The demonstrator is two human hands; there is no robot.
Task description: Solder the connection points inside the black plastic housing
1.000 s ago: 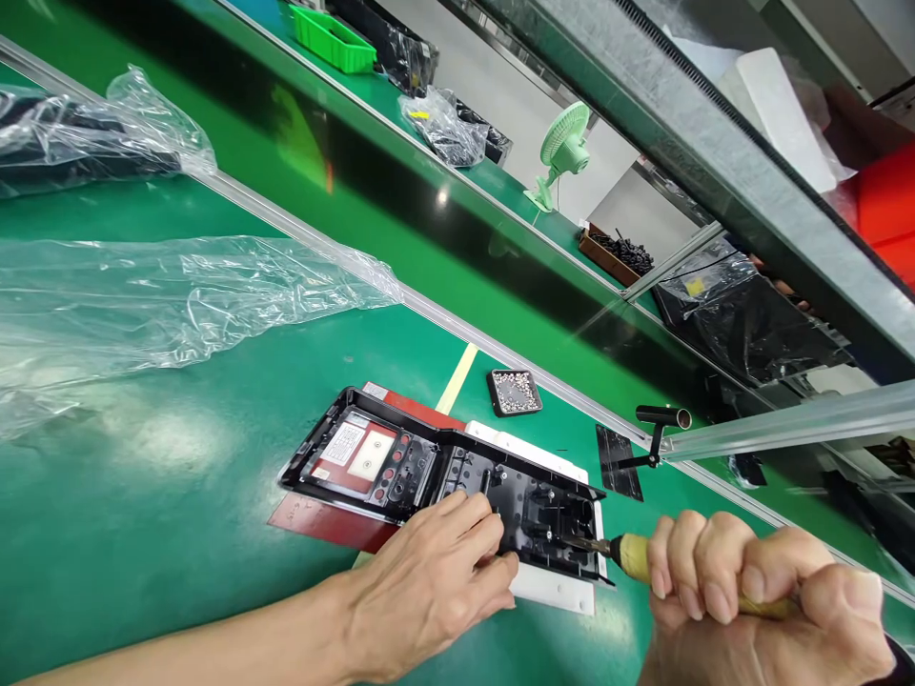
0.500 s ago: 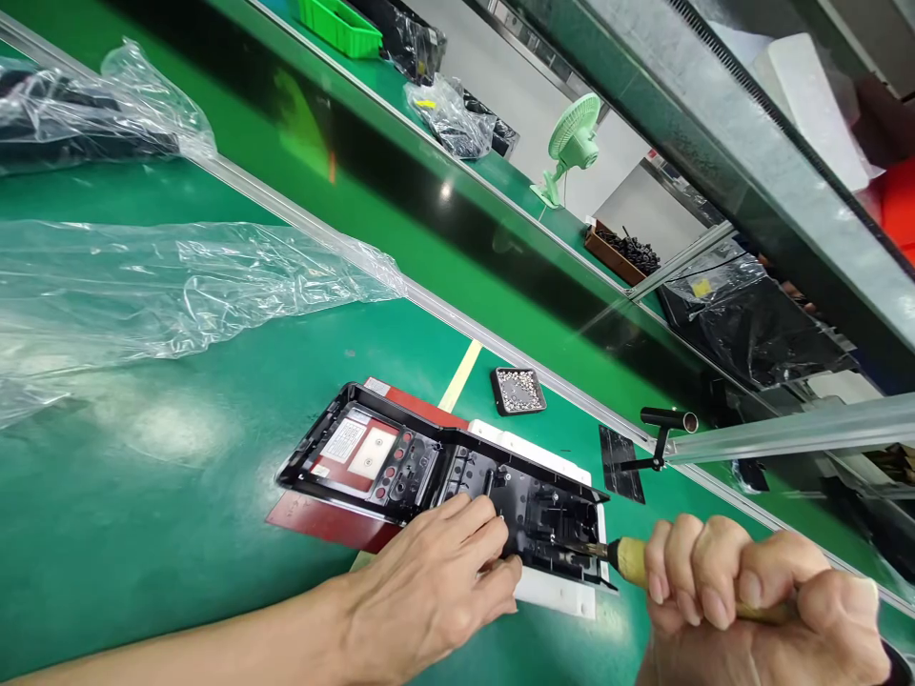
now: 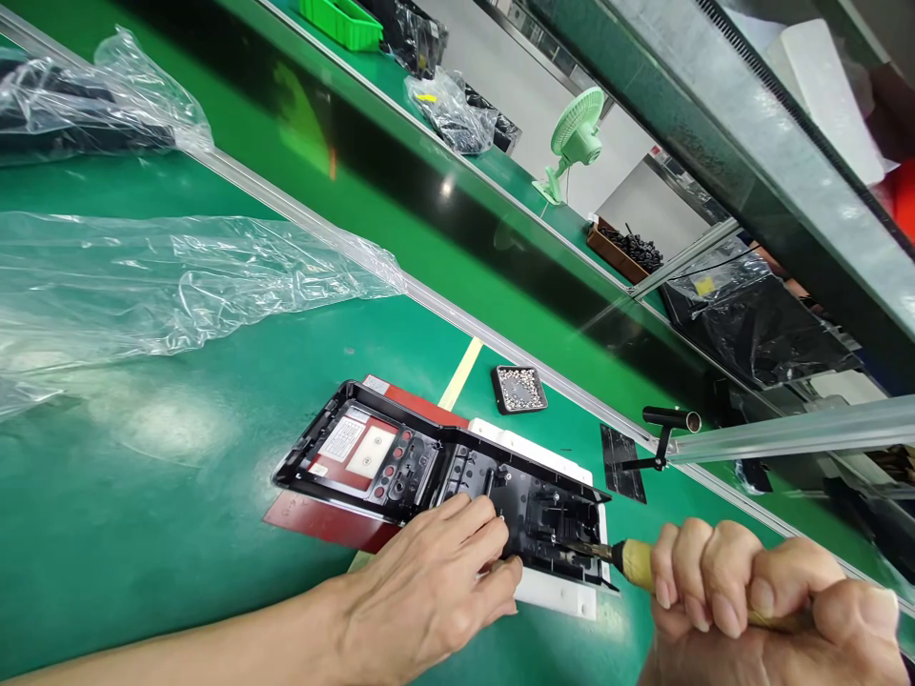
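Note:
A long black plastic housing [image 3: 525, 500] lies open side up on a red plate [image 3: 321, 519] and a white block [image 3: 558, 593]. My left hand [image 3: 443, 576] rests on its near edge, fingers curled; what they grip, if anything, is hidden. My right hand [image 3: 764, 591] is closed around the yellow handle of a tool [image 3: 635, 564]. The tool's thin dark metal end reaches into the right part of the housing. Behind the housing sits a small black tray [image 3: 520, 389] of small metal pieces.
Clear plastic sheeting [image 3: 235, 276] covers the left side of the green table [image 3: 214, 534]. A metal rail [image 3: 572, 386] runs behind, with a black tube holder [image 3: 670, 419] at the right. Farther back stand a green fan [image 3: 578, 129] and a green bin [image 3: 343, 23].
My right hand and the tool handle have shifted slightly to the right. The left hand keeps its place on the housing.

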